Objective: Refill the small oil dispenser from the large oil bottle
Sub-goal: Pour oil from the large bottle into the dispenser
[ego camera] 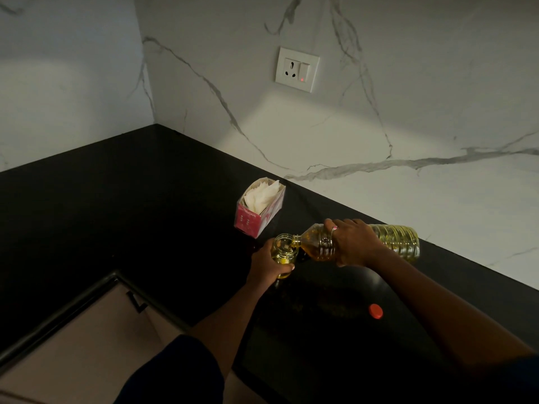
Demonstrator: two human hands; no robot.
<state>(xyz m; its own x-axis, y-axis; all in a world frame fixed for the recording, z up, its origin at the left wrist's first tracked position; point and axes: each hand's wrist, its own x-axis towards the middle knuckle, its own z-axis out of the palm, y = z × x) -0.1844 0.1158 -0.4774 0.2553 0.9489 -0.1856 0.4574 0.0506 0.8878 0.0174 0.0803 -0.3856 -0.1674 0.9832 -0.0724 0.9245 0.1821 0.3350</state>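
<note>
Two hands are working over the black counter (145, 199): the right hand (351, 243) is gripping the tilted large oil bottle (393, 239), its mouth touching the small oil dispenser (284, 252) that the left hand (267, 265) is clasping; overtilting is risking overflow.

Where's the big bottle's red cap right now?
The red cap lies on the black counter, nearer the person than the tilted oil bottle, beside the right forearm.

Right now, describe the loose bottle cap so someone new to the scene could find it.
Start at the black countertop under the marble wall. Near its front edge, right of the person's right forearm, lies the red cap. It is the only small round red thing, lying alone, apart from the pink tissue box further back.
</note>
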